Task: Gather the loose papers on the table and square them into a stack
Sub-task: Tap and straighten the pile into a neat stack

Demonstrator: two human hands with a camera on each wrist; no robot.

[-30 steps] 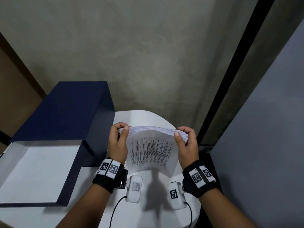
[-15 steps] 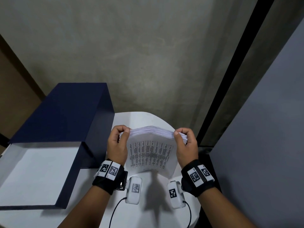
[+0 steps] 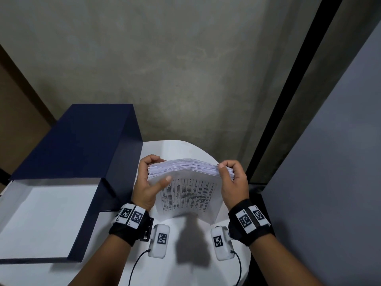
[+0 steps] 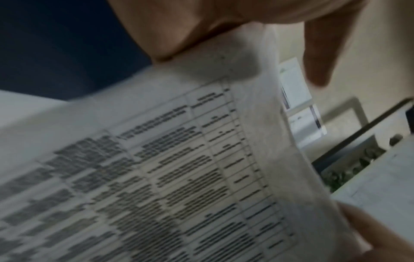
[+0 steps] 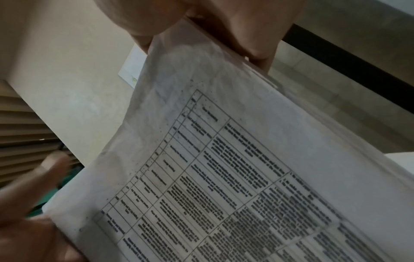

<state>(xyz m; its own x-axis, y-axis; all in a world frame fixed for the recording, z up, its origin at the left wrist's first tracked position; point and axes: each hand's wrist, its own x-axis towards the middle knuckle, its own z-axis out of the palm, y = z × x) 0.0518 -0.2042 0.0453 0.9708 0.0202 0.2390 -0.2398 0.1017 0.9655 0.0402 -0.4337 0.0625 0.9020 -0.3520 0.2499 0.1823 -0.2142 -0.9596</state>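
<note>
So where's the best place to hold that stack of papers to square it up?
By its two short side edges, one hand from each side, as the left hand and right hand do now. The stack stands on edge on the table, so loose side grips let sheets settle level.

Paper, card and concrete, all matt.
Thick stack of white printed paper sheets (image 3: 189,190); smooth matt navy card box (image 3: 82,145); rough grey concrete wall (image 3: 165,69).
</note>
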